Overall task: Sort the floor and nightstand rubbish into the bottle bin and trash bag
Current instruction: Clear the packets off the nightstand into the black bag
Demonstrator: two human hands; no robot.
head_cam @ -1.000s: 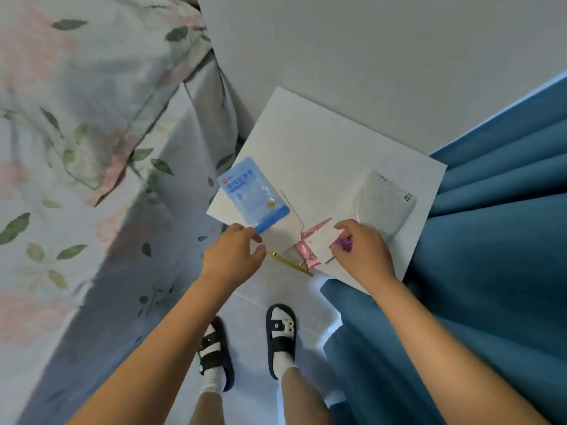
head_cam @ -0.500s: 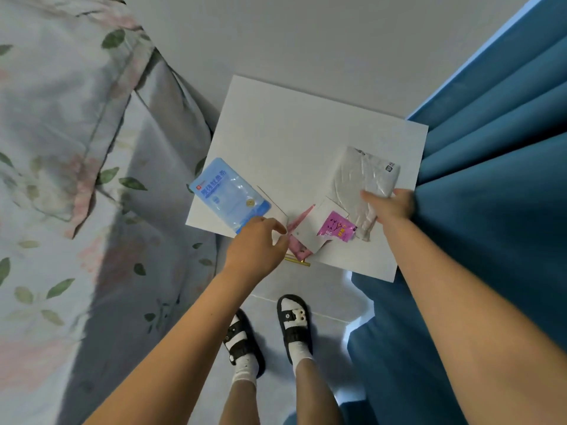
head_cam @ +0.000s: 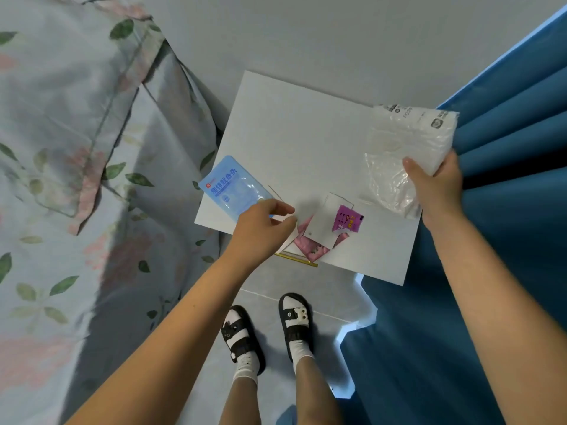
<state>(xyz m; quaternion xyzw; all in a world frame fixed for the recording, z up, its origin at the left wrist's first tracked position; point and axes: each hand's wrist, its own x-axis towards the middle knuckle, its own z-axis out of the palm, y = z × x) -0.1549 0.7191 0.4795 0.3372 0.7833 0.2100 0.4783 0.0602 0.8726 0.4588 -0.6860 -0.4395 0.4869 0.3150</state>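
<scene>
The white nightstand top (head_cam: 306,133) carries a light blue snack packet (head_cam: 233,188) at its left edge. Near the front edge lie a white card (head_cam: 319,231), a purple sachet (head_cam: 346,219) and a pink wrapper (head_cam: 310,251). My right hand (head_cam: 435,185) grips a crumpled white plastic bag (head_cam: 408,139) and holds it above the nightstand's right side. My left hand (head_cam: 264,231) sits just right of the blue packet. Its thumb and forefinger pinch a pale scrap (head_cam: 280,218) whose shape is mostly hidden.
A gold drawer handle (head_cam: 296,259) sticks out under the nightstand's front edge. A bed with floral sheets (head_cam: 76,179) fills the left. A blue curtain (head_cam: 506,240) hangs close on the right. My sandalled feet (head_cam: 267,329) stand on the pale floor between them.
My right hand has let go of the purple sachet, taken the white plastic bag and lifted it up and to the right. My left hand has shifted slightly right, to the pale scrap.
</scene>
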